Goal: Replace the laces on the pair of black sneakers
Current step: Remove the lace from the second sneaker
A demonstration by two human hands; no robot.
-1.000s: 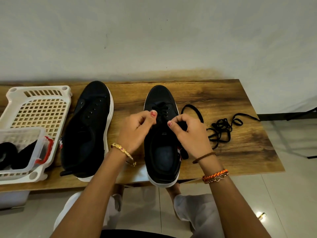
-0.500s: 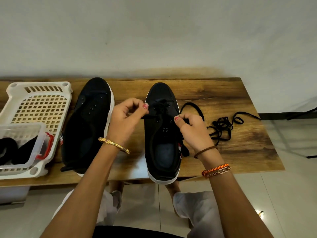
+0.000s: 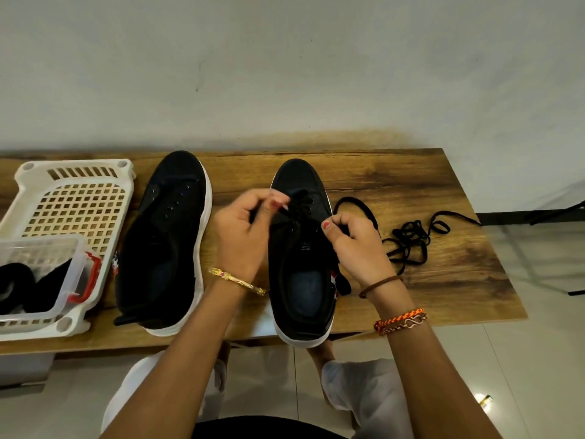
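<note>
Two black sneakers with white soles lie on the wooden table (image 3: 395, 172), toes pointing away from me. The left sneaker (image 3: 164, 245) has bare eyelets and no lace. The right sneaker (image 3: 300, 270) carries a black lace (image 3: 299, 202) through its front eyelets. My left hand (image 3: 243, 236) pinches one end of that lace at the shoe's left side. My right hand (image 3: 357, 245) pinches the other end at the right side, and that end loops out over the table. A loose black lace (image 3: 411, 242) lies tangled to the right.
A white perforated basket (image 3: 72, 213) stands at the table's left end, holding a clear box with red clips (image 3: 63, 277) that contains something black. The wall runs close behind the table. My knees and tiled floor show below the front edge.
My left hand came back in toward the right sneaker's eyelets after pulling out to the left. My right hand stayed beside the shoe, holding its lace end.
</note>
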